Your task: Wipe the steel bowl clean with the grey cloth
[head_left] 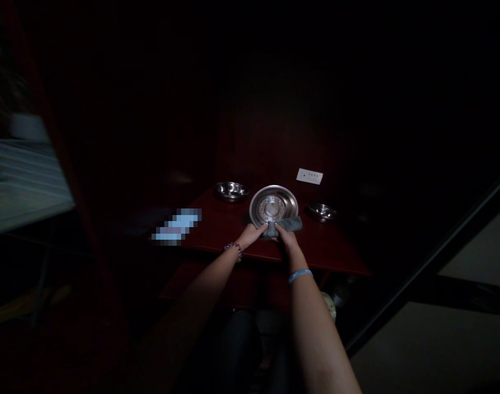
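Observation:
A round steel plate [273, 203] stands tilted on its edge on a dark red table [335, 251], its hollow side facing me. My left hand [253, 232] grips the plate's lower left rim. My right hand [285, 234] presses a grey cloth [291, 224] against the plate's lower rim. The left wrist wears a bead bracelet and the right wrist a light blue band.
One steel bowl [231, 191] sits to the left of the plate and a smaller one [322, 212] to the right. A white panel [309, 175] is fixed on the dark wall behind. A pale blurred patch [177, 226] lies at the table's left. The surroundings are very dark.

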The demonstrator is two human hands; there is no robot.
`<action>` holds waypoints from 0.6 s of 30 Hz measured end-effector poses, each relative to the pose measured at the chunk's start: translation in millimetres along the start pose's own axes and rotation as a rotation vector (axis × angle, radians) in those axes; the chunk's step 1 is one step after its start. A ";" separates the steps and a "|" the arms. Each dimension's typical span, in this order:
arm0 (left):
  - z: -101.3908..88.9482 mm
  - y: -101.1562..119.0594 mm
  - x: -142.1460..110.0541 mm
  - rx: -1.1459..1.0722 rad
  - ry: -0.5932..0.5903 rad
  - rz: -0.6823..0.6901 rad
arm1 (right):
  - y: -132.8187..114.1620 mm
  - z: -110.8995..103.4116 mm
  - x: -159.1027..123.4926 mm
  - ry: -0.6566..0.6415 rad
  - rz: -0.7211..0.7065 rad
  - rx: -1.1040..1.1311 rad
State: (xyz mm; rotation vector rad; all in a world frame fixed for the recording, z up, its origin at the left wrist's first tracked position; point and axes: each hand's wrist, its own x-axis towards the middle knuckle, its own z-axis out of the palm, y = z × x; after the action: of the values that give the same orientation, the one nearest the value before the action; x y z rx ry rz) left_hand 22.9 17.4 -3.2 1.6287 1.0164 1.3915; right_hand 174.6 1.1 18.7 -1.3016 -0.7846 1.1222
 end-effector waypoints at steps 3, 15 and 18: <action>-1.2 1.8 -0.3 -0.006 0.033 -0.037 | 0.9 -0.5 0.3 -0.016 -0.011 -0.022; -1.5 12.1 -1.3 -0.118 0.103 -0.145 | 4.0 0.1 1.0 -0.079 -0.029 -0.124; -1.4 11.6 -1.1 -0.108 0.097 -0.165 | 3.2 -1.0 -0.3 -0.104 -0.069 -0.137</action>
State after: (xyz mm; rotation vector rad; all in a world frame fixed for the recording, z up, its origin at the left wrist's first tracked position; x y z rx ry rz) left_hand 22.6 11.8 7.1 1.3786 1.0864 1.3991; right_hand 174.8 0.2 15.4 -1.3273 -0.9911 1.1038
